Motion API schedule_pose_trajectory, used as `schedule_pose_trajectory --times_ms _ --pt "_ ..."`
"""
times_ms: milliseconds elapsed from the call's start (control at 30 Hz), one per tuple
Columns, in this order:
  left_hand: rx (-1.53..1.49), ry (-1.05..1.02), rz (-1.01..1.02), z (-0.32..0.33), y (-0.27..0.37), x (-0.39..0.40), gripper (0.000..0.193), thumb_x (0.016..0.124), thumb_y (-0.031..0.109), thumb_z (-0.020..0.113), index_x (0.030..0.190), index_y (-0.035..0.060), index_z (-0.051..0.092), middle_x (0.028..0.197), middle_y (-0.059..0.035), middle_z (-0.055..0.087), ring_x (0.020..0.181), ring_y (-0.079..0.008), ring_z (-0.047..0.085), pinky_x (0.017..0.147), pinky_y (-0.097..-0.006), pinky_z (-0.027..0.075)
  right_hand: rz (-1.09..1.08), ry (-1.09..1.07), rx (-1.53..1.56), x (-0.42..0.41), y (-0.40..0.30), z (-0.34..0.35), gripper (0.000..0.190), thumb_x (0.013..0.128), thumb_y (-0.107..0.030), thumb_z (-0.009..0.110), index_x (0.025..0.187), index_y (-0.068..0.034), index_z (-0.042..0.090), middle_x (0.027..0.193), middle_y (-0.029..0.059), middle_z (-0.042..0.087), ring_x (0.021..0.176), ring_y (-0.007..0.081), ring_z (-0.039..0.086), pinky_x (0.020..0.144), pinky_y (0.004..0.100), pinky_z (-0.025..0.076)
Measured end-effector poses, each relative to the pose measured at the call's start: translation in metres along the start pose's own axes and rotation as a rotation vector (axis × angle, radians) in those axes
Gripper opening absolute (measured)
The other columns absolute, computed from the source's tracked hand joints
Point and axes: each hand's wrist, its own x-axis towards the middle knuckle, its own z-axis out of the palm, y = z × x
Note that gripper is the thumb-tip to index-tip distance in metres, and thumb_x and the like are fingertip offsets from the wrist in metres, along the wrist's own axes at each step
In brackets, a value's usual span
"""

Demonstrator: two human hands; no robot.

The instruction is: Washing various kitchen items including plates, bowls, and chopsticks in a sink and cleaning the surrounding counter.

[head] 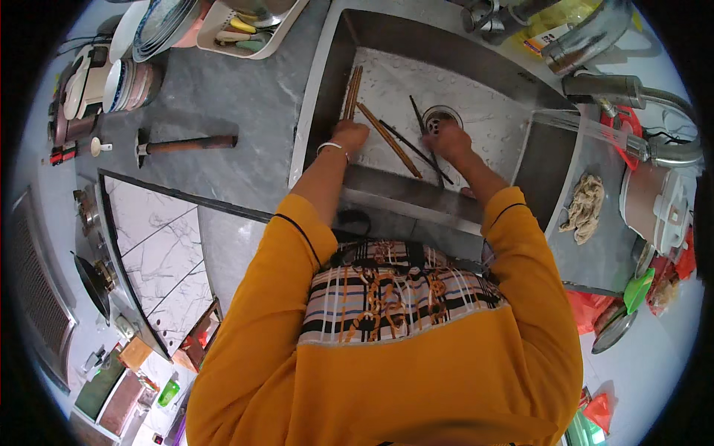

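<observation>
Inside a stainless steel sink [485, 89], my left hand [350, 136] is closed around a few brown chopsticks [352, 92], which stick out past the fingers along the left wall. More brown chopsticks [390, 142] lie slanted on the sink floor between my hands. My right hand [448, 140] is low beside the drain strainer [442, 117], with its fingers at a dark chopstick [416, 111]. Blur hides whether they grip it. Another dark chopstick [403, 139] crosses below that hand. Water [574, 120] streams from the faucet [641, 148] into the sink's right side.
On the left counter lie a wooden-handled tool with a metal head [187, 146], stacked bowls [131, 86] and a utensil basket [262, 53]. A crumpled cloth [584, 209] and a lidded pot [650, 203] are at the right. The sink's front rim [413, 212] borders my forearms.
</observation>
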Motion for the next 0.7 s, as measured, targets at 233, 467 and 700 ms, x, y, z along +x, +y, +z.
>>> schedule_pose_trajectory --times_ms 233,467,700 --pt "1.155 -0.327 0.586 0.029 0.003 0.016 0.036 0.072 0.02 0.055 0.094 -0.009 0.059 0.095 -0.0257 0.06 0.093 -0.0325 0.059 0.08 -0.036 0.048 -0.143 -0.179 -0.009 -0.017 -0.052 0.013 0.038 0.069 -0.03 0.065 0.092 0.0 0.059 0.095 0.0197 0.059 0.089 0.0311 0.059 0.076 0.0383 0.048" --pt "0.317 -0.048 0.057 0.023 0.018 0.006 0.04 0.072 0.014 0.06 0.103 -0.0092 0.053 0.103 -0.022 0.058 0.098 -0.0325 0.057 0.084 -0.0349 0.046 -0.115 -0.104 -0.132 0.006 -0.034 0.019 0.026 0.068 -0.015 0.058 0.089 -0.001 0.063 0.09 0.0156 0.063 0.087 0.0301 0.061 0.075 0.038 0.049" --pt "0.238 0.049 0.098 0.038 0.027 0.001 0.028 0.071 0.009 0.055 0.094 -0.0064 0.057 0.097 -0.0214 0.061 0.093 -0.0318 0.059 0.08 -0.0373 0.048 0.186 -0.144 0.618 0.025 -0.02 0.035 0.024 0.071 -0.017 0.056 0.085 0.002 0.061 0.08 0.0167 0.062 0.075 0.0291 0.062 0.069 0.0396 0.05"
